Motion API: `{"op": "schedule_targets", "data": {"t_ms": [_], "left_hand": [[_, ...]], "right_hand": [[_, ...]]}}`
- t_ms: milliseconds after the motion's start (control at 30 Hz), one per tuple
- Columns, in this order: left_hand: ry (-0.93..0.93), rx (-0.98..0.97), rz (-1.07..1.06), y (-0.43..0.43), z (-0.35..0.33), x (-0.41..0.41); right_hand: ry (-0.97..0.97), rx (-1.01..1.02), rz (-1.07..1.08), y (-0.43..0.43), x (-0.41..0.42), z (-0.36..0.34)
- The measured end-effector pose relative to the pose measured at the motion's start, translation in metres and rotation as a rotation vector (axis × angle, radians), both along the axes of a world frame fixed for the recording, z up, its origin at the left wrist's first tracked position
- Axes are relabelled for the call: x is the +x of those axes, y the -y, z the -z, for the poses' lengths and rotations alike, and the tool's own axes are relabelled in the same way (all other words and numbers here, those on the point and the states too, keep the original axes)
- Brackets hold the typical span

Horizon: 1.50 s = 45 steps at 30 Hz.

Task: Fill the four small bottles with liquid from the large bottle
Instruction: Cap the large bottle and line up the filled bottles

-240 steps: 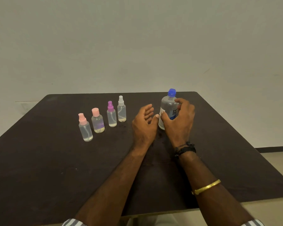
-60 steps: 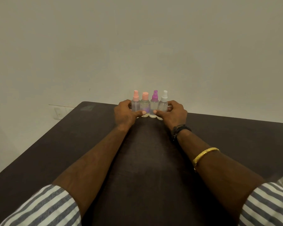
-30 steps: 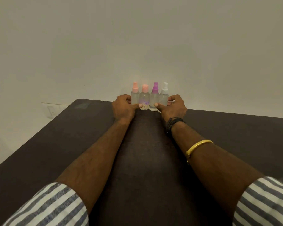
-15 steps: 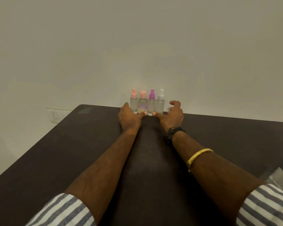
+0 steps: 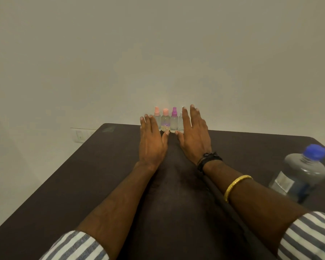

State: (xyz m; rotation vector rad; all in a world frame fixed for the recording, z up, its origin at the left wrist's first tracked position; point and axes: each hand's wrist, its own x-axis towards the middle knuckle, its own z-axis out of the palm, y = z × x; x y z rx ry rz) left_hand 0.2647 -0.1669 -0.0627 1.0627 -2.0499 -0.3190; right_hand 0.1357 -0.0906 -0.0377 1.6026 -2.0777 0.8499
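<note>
Several small clear bottles stand side by side at the far edge of the dark table (image 5: 94,175): a pink spray-top bottle (image 5: 157,119), a pink-capped bottle (image 5: 165,121), a purple spray-top bottle (image 5: 174,120) and a white-topped bottle (image 5: 180,123), the last partly hidden by my right hand. My left hand (image 5: 152,139) and my right hand (image 5: 194,134) hover in front of the row with fingers straight, holding nothing. The large clear bottle (image 5: 301,171) with a blue cap stands at the right edge of the view.
A plain wall rises right behind the table's far edge. A wall socket (image 5: 80,136) shows at the back left. My forearms, in striped sleeves, stretch across the middle of the table.
Both hands have let go of the row of small bottles and drawn back slightly with fingers straightened. The view has shifted, bringing the large bottle in at the right.
</note>
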Motion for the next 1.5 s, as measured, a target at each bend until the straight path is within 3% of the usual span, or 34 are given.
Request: {"op": "schedule_targets", "data": {"t_ms": [200, 400, 933, 1500], "left_hand": [[0.205, -0.220, 0.011, -0.022, -0.013, 0.021], [0.225, -0.401, 0.025, -0.056, -0.020, 0.037], [0.225, -0.506, 0.081, -0.137, -0.022, 0.051], [0.213, -0.564, 0.147, -0.202, -0.011, 0.042]], "right_hand": [[-0.108, 0.020, -0.009, -0.028, 0.016, -0.005], [-0.156, -0.037, 0.004, -0.061, 0.027, -0.002], [-0.230, -0.137, 0.022, -0.147, 0.040, 0.000], [-0.285, -0.116, 0.107, -0.228, 0.030, 0.012]]}}
